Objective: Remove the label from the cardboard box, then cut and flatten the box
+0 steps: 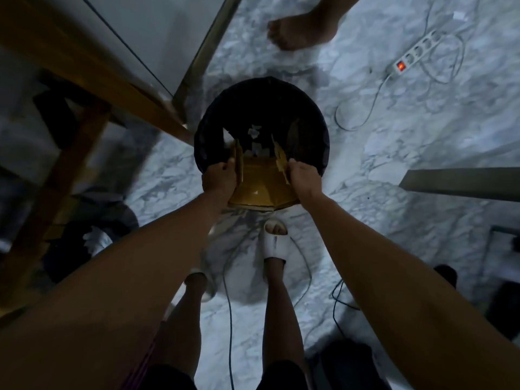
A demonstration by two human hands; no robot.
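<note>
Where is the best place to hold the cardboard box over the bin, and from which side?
Probably by its two upright side flaps, one from each side. The cardboard box opens toward the black bin, with flaps standing free at left and right. The left hand and right hand already grip there.

left hand (219, 178) grips box (261, 190) left flap | right hand (305, 177) grips right flap | black bin (261, 108) just beyond fingers, paper scraps (254, 132) inside

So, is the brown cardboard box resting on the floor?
No, both the left hand and right hand hold the brown cardboard box above the round black bin.
</note>
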